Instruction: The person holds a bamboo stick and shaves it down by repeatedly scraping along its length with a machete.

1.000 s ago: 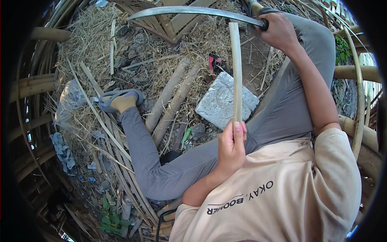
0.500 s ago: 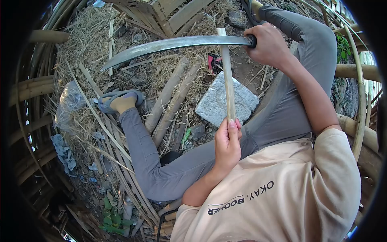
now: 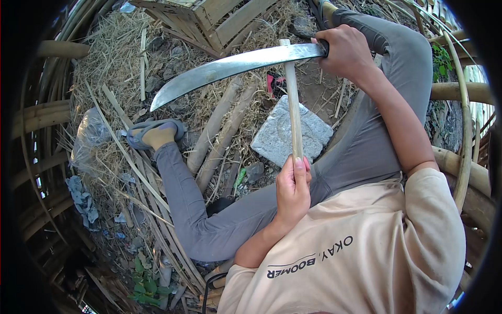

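Note:
My right hand (image 3: 347,52) is wrapped round the dark handle of a machete (image 3: 222,69). Its broad curved blade reaches left, tip down, and crosses over the upper part of a pale wooden stick (image 3: 294,112). Near the bottom of that stick my left hand (image 3: 293,189) is closed, the thumb lying along the wood. The stick points away from me, its far end showing just beyond the blade. Under it on the ground lies a grey stone block (image 3: 272,131), partly covered by the stick.
Two bamboo poles (image 3: 226,136) lie left of the stone, on straw. A wooden crate (image 3: 209,23) stands at the far side. My sandalled foot (image 3: 157,135) is at left, beside long split strips (image 3: 157,209) and a clear plastic bag (image 3: 90,133). Bamboo rails (image 3: 463,93) flank both sides.
The machete blade has turned to show more of its flat face, and its tip has shifted right and slightly down. Both hands keep their holds, with the stick almost unmoved.

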A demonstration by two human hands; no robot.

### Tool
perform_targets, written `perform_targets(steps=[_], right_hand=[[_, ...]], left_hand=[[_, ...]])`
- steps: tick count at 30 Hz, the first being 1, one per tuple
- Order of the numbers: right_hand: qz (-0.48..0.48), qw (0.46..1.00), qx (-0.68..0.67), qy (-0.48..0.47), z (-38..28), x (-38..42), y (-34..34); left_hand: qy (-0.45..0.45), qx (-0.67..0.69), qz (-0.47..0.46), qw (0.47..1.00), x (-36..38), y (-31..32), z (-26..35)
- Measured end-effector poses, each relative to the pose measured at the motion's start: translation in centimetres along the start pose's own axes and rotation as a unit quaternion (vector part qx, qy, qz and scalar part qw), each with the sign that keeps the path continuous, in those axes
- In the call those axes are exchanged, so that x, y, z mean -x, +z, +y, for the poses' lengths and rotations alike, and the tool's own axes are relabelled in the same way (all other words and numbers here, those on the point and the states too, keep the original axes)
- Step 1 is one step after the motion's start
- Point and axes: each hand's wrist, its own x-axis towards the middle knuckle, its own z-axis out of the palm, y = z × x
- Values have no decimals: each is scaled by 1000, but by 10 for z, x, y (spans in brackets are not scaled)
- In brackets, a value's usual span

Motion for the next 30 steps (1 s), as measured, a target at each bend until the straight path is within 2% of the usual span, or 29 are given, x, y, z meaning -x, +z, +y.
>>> perform_targets(steps=[4, 5, 8, 9, 12, 13, 16, 17, 20, 24, 30], right_hand=[[55, 998, 11, 20, 18, -11, -6], [70, 994, 55, 62, 33, -20, -14], [185, 980, 29, 71, 94, -27, -23], [166, 982, -32, 88, 96, -25, -24], [93, 986, -107, 85, 59, -18, -26], [51, 988, -111, 93, 40, -15, -30], [4, 998, -61, 17, 19, -2, -16], [-57, 996, -71, 18, 13, 2, -17], [-39, 996, -78, -25, 4, 9, -8], [-19, 997, -62, -30, 4, 9, -3], [-48, 998, -33, -29, 1, 6, 3]], left_hand=[[9, -4, -3, 1000, 5, 0, 3], [18, -5, -8, 1000, 7, 1, 2], [17, 14, -15, 1000, 8, -3, -3], [14, 21, -22, 999, 4, -3, -4], [-11, 30, -10, 999, 2, -1, 1], [-13, 27, -7, 1000, 0, -2, 1], [-17, 29, -2, 999, -4, -2, -1], [-17, 32, -6, 999, -5, -2, -2], [-15, 30, -7, 999, -4, 0, -4], [-11, 24, -5, 1000, -2, -1, -2], [-4, 7, 18, 1000, 1, -1, -6]])
